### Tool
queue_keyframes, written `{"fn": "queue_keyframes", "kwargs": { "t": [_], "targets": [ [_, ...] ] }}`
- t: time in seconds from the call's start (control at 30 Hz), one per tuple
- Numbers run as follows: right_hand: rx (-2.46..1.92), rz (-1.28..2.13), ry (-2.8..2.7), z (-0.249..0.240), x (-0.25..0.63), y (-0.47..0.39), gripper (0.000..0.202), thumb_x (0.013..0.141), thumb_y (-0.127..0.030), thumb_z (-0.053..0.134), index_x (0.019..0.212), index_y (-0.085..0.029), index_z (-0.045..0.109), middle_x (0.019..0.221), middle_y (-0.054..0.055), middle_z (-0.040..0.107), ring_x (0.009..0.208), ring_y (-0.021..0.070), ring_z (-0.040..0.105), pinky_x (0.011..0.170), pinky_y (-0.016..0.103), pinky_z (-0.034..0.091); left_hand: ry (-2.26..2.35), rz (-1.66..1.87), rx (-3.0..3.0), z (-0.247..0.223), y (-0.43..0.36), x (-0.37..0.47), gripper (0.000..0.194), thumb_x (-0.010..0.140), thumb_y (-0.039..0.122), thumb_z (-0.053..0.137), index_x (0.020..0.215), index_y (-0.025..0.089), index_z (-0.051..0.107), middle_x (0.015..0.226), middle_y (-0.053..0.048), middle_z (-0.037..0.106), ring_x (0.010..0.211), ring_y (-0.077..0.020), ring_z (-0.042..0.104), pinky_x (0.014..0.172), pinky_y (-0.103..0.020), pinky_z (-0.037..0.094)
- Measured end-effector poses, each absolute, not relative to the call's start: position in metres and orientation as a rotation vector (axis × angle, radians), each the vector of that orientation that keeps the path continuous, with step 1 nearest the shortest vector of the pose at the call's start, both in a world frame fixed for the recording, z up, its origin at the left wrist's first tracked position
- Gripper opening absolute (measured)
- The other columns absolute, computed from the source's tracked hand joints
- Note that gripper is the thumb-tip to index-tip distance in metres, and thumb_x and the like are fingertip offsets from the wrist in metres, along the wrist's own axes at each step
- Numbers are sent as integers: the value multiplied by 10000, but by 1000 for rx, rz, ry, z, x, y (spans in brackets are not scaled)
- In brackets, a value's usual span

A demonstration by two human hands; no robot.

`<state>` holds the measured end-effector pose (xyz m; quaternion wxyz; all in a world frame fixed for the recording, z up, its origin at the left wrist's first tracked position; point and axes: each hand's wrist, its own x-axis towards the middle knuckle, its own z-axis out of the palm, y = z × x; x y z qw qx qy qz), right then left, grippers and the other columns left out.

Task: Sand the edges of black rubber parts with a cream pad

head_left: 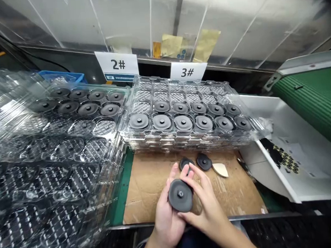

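A round black part with a small central knob (180, 195) is held low over the brown cardboard sheet (146, 178). My left hand (168, 218) supports it from below and along its left side. At its right edge are the thumb and fingers of my right hand (203, 197). Two more black parts lie on the cardboard just beyond my fingers, one (186, 163) partly covered by them and the other (204, 161) to its right. Beside that one lies a cream-coloured flat piece (220, 169).
Stacked clear trays (183, 132) behind the cardboard hold black parts in their front rows. More clear trays (58, 176) fill the left side. A white bin (283, 183) with small yellow-and-black pieces is at right, near a green ribbed surface (316, 94). Signs (188, 71) stand behind.
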<state>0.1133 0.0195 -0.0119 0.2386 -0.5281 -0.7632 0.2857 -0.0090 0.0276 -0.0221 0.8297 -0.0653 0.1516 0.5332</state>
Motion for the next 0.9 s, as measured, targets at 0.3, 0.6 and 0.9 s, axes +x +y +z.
{"fn": "queue_keyframes", "kwargs": {
  "t": [0.3,0.6,0.9],
  "targets": [
    [-1165,1364,-2152,14,112,37,639,659,-415,721,1227,-300,451,1446,58,104,1343,267,124,1068,415,240,268,833,178,-35,12,-60,603,698,404,649,1235,180,489,1166,-122,600,1017,-284,589,907,-405,400],
    [-1398,1101,-2083,-28,102,43,560,840,-505,460,1312,-221,360,1104,106,505,908,194,580,790,329,506,419,1049,-8,-43,2,-77,547,663,436,668,1169,267,546,1156,-54,616,1069,-262,564,852,-343,459],
    [-1515,908,-2154,-84,82,28,228,848,-251,464,1012,-209,616,1049,112,470,797,204,574,727,377,510,605,1348,-148,-43,-10,-88,422,760,335,585,1179,315,541,1225,-39,593,1149,-256,512,1043,-407,319]
  ]
}}
